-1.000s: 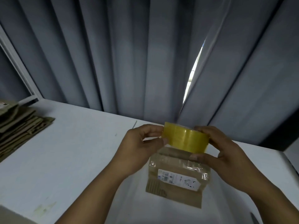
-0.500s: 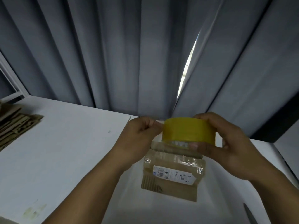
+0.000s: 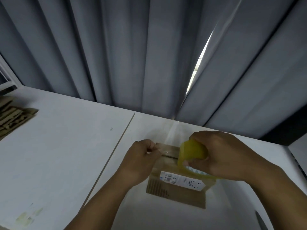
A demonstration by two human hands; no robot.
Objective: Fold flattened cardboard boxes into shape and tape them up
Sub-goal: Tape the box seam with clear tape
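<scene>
Stack (image 3: 15, 117): cut off by left edge.
Box (image 3: 182, 196): far end hidden under left hand (image 3: 141, 161), right hand (image 3: 232, 156) and roll (image 3: 192, 151).
Strip (image 3: 167, 149): end hidden in left pinch.
Label (image 3: 181, 180): print too small to read.
Dark item (image 3: 261, 221), bottom right: cropped, unidentifiable.

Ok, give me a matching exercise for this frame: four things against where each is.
Things:
1 tape roll
2 box
3 cardboard stack
4 tape end

Places:
A far left of the table
B in the right hand
C pinched by the left hand
D on the table, below both hands

Pairs: 1-B, 2-D, 3-A, 4-C
</scene>
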